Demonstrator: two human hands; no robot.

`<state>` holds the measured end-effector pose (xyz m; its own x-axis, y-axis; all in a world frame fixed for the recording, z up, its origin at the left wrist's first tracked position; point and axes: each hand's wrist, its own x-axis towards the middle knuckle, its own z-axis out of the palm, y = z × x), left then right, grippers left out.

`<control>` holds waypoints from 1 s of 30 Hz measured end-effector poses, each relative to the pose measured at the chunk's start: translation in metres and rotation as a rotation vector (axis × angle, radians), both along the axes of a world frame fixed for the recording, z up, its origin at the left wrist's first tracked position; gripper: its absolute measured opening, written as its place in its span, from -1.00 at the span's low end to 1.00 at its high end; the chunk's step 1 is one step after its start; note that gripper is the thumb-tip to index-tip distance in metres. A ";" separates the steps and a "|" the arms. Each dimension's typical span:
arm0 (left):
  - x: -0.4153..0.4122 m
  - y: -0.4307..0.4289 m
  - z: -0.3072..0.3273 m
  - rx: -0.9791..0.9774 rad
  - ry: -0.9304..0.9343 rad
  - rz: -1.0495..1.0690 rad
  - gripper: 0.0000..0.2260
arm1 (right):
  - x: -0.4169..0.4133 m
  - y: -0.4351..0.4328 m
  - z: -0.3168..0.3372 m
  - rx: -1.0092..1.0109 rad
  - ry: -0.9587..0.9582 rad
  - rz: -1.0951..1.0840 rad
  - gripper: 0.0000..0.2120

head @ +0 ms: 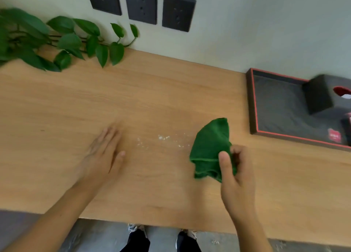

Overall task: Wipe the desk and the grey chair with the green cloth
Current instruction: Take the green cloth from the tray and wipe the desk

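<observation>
The green cloth [209, 147] is bunched and held just above the wooden desk [152, 100], right of centre. My right hand [235, 172] grips its lower right part between thumb and fingers. My left hand [103, 155] lies flat on the desk with its fingers together, palm down, holding nothing. Between the two hands, white crumbs [163, 139] are scattered on the wood. The grey chair is not in view.
A leafy green plant [57, 41] trails over the desk's back left corner. A dark tray with a red rim [253, 107] holds a black tissue box [324, 94] at the right. Three dark wall sockets [141, 5] sit above. My feet show below the desk's front edge.
</observation>
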<state>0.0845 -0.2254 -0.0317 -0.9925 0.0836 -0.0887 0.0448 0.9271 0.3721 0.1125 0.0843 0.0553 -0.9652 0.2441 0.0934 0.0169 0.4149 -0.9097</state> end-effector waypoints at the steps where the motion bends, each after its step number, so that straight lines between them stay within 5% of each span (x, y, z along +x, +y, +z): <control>1: 0.001 -0.001 -0.004 -0.029 -0.001 -0.012 -0.31 | 0.007 -0.012 -0.016 0.103 -0.070 -0.010 -0.90; 5: 0.004 -0.001 -0.015 -0.166 -0.025 -0.033 -0.37 | 0.015 -0.037 -0.051 0.367 -0.171 -0.174 -0.77; 8: 0.004 -0.001 -0.017 -0.218 -0.029 -0.027 -0.34 | 0.002 -0.043 -0.056 0.559 -0.203 -0.184 -0.41; 12: 0.006 -0.001 -0.021 -0.299 -0.035 -0.006 -0.31 | -0.021 -0.042 -0.070 0.520 -0.532 -0.073 -0.07; 20: 0.003 -0.001 -0.026 -0.315 -0.034 -0.016 -0.34 | -0.028 -0.060 -0.091 0.613 -0.424 -0.042 0.00; 30: 0.005 -0.003 -0.022 -0.195 -0.016 -0.001 -0.38 | -0.027 -0.160 -0.100 0.758 -0.260 0.156 -0.19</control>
<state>0.0892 -0.2285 -0.0539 -0.9908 0.0647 -0.1189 0.0418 0.9817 0.1857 0.0853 -0.0756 -0.0447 -0.9965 0.0653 -0.0525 0.0798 0.9311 -0.3559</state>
